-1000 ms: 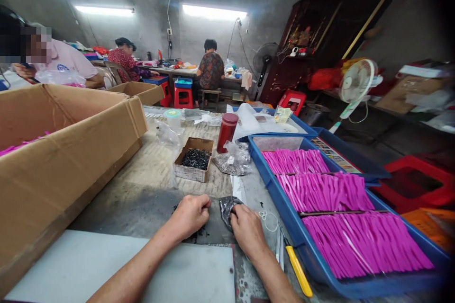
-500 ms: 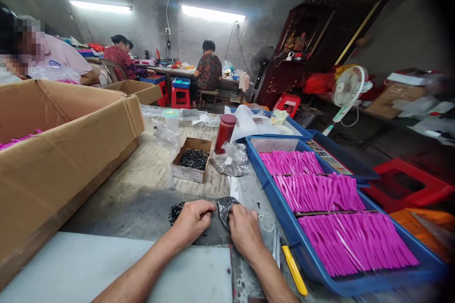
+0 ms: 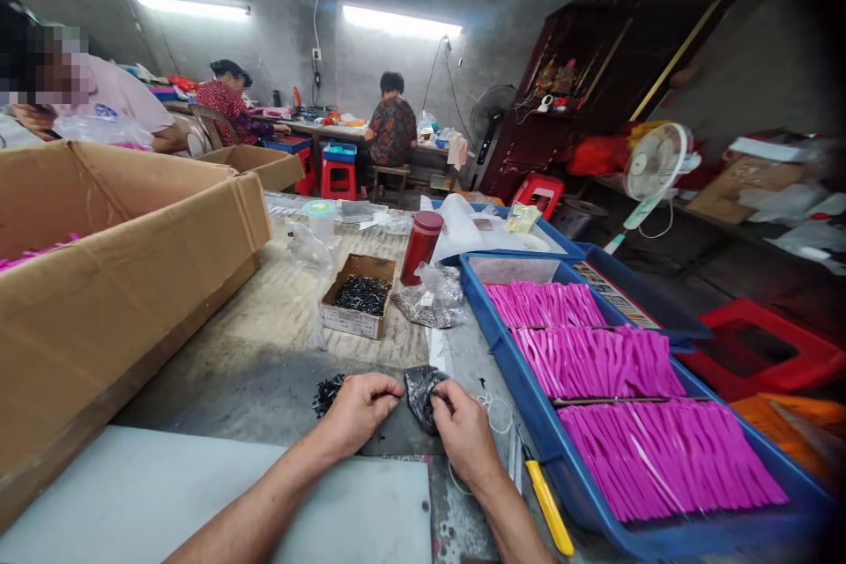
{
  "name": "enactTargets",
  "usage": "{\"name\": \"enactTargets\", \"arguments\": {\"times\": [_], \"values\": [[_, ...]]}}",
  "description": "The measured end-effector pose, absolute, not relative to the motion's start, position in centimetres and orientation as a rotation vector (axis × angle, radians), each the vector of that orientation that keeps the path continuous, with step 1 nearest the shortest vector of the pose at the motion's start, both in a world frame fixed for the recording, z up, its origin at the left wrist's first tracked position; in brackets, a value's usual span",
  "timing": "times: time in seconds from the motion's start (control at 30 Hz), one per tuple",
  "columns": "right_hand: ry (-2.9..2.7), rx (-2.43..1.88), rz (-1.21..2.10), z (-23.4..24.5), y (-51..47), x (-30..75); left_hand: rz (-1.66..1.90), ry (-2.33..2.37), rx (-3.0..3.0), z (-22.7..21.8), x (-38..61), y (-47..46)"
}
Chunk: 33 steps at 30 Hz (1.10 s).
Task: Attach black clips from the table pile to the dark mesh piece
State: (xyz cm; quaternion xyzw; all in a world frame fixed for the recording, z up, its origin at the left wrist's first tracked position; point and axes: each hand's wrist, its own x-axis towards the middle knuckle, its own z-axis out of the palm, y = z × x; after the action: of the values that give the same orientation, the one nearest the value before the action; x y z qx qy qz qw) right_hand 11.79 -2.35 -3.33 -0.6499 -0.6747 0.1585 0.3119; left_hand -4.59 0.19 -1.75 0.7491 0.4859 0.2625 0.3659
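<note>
My left hand (image 3: 362,410) is closed in a pinch over the dark work surface, thumb against the bent forefinger. Whatever sits between those fingertips is too small to make out. Just beyond its knuckles lies a pile of small black pieces (image 3: 325,395), partly hidden by the hand. A small black plastic bag (image 3: 418,389) rests between my two hands. Against the bag's right edge, my right hand (image 3: 466,432) has its thumb and fingers pressed together, and their contents are hidden. A yellow-handled tool (image 3: 550,511) lies right of my right forearm.
A blue tray (image 3: 479,317) with rows of magenta strips (image 3: 667,458) stands on the right. Ahead are a small box (image 3: 350,322) of black pieces, a red flask (image 3: 423,242) and a clear bag (image 3: 433,300). A large carton (image 3: 132,282) fills the left. Co-workers sit farther back.
My right hand has drawn slightly right and its thumb now shows at the bag's edge. My left hand stays almost where it was, still pinched. The camera view has shifted slightly.
</note>
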Motion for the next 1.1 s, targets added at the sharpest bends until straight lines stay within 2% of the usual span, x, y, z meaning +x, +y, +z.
{"name": "enactTargets", "arguments": {"times": [0.5, 1.1], "values": [[-1.589, -1.588, 0.651, -3.56, -2.23, 12.21, 0.695, 1.174, 1.919, -1.30, -4.40, 0.18], [-2.270, -1.787, 0.378, -2.77, -2.06, 12.68, 0.703, 1.130, 1.961, -1.89, -4.51, 0.32]]}}
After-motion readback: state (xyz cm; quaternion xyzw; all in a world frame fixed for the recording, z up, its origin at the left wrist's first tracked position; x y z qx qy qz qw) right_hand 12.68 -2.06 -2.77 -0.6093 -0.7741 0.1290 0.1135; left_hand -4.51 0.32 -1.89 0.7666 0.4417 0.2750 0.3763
